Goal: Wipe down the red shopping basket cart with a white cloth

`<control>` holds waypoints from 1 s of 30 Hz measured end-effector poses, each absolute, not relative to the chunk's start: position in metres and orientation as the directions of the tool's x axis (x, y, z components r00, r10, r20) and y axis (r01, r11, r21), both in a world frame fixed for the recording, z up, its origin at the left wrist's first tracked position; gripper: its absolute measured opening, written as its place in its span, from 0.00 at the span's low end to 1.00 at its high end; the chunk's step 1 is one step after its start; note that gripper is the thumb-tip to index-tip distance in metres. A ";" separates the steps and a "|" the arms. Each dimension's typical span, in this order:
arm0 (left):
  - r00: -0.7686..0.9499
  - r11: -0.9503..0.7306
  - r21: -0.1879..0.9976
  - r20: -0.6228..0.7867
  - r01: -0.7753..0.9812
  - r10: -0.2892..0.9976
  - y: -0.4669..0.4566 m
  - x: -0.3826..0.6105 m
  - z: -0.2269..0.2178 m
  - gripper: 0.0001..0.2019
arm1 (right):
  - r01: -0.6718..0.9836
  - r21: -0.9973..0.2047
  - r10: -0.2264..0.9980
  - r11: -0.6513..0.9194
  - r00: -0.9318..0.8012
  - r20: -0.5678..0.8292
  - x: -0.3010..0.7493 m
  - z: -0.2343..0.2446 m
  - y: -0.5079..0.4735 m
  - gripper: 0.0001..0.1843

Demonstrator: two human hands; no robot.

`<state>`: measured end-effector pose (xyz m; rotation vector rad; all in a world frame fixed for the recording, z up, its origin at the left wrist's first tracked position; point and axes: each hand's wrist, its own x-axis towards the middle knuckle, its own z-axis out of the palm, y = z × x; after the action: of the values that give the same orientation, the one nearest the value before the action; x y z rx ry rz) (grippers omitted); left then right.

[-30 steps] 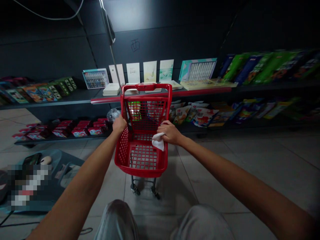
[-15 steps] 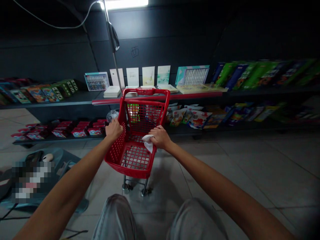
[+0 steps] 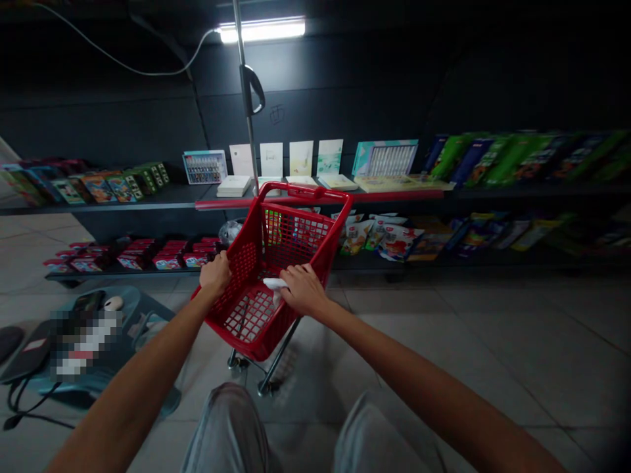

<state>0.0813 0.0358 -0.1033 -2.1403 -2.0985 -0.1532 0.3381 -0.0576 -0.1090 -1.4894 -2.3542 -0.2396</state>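
A small red shopping cart (image 3: 296,244) with a plastic mesh basket and metal legs stands on the floor ahead of my knees, turned at an angle. My left hand (image 3: 215,273) is closed over the top rim of its left side. On the opposite rim lies my right hand (image 3: 302,288), its fingers curled around a white cloth (image 3: 274,285) that hangs into the basket. Part of the cloth is hidden under the fingers. The cart's handle (image 3: 305,192) points toward the shelves, away from me.
Behind the cart runs a dark shelf (image 3: 170,194) with books, boxes and snack bags. A metal pole (image 3: 250,131) rises just behind the handle. At left, a grey-blue bin (image 3: 148,305) carries devices and cables. A lit tube lamp (image 3: 266,29) hangs above.
The cart has rotated, its near end swinging left. My left hand has shifted down along the rim, and my right hand has moved slightly toward me with the cloth. The view has tilted a little.
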 end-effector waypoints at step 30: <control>0.033 -0.038 0.037 0.138 0.999 0.990 0.077 0.107 -0.118 0.38 | 0.983 0.169 0.817 0.077 -0.159 0.555 0.508 -0.061 0.005 0.22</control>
<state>0.1067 0.0770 -0.1182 -2.2062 -2.1292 -0.1928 0.5081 0.0048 -0.0610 -1.7945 -2.0450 -0.7394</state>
